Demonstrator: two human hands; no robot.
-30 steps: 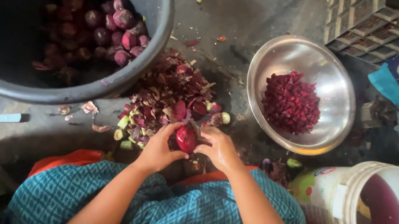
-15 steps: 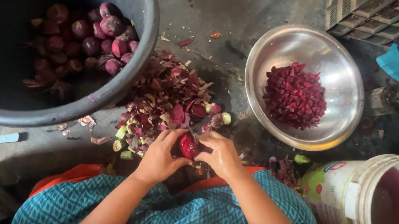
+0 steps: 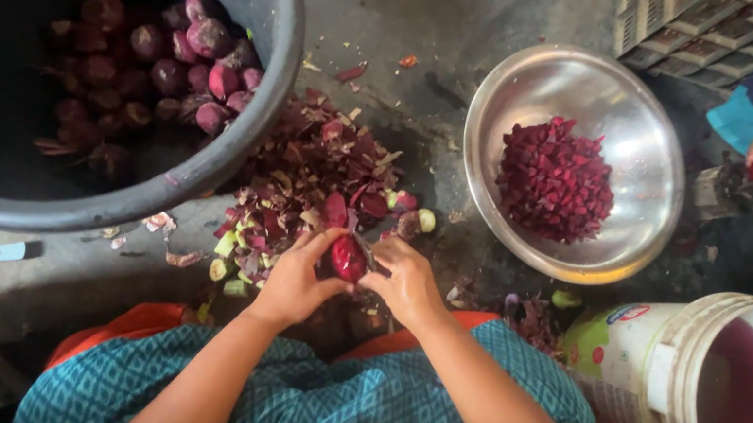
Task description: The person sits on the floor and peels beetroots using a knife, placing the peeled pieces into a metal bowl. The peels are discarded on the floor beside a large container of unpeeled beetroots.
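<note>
Both hands (image 3: pixel 347 281) gripping red beetroot (image 3: pixel 348 257), white labelled bucket (image 3: pixel 667 380) right

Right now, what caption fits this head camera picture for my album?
Both hands, left hand and right hand, hold a peeled beetroot above the peel pile.

**Wet beet, bright steel, dull plastic**

We see a peeled beetroot (image 3: pixel 348 257), slick and glossy, between the left hand (image 3: pixel 293 278) and right hand (image 3: pixel 406 280). The bowl (image 3: pixel 642 170) is polished metal, mirror-bright at its wall. The dark tub (image 3: pixel 258 77) looks like matt plastic, scuffed at the rim; the white bucket (image 3: pixel 657 379) is smooth ribbed plastic. The peelings (image 3: pixel 304 167) lie dry and papery on rough, stained concrete floor (image 3: pixel 464 8). We note patterned woven cloth (image 3: pixel 349 404) over the lap.
</note>
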